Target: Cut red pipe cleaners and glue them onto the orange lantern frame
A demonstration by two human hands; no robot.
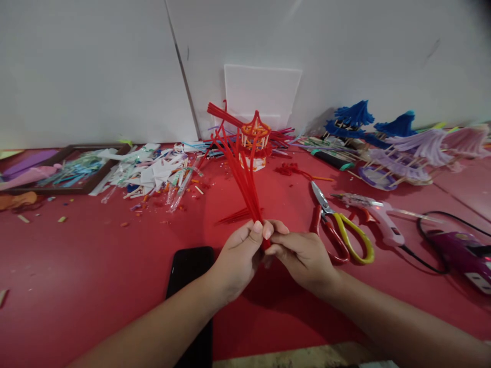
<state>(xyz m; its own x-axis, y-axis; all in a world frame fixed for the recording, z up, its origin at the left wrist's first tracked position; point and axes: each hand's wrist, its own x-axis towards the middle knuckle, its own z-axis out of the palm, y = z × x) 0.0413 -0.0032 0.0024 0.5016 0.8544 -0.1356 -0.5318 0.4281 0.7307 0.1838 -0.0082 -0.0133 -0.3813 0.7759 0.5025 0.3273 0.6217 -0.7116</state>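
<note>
A black smartphone (194, 263) lies partly hidden beneath the left forearm (161, 317), cut off below. The left hand (238, 260), thumb uppermost, pinches the base of a bundle of red pipe cleaners (245, 186) above the red table (126, 271); fingers obscure its lower end. Its long axis slants away and leftward, tips fanning out. The right hand (307, 258), angled inward, curls around the same base, some fingertips hidden. A purple power strip (462, 255) is cropped at the right edge.
</note>
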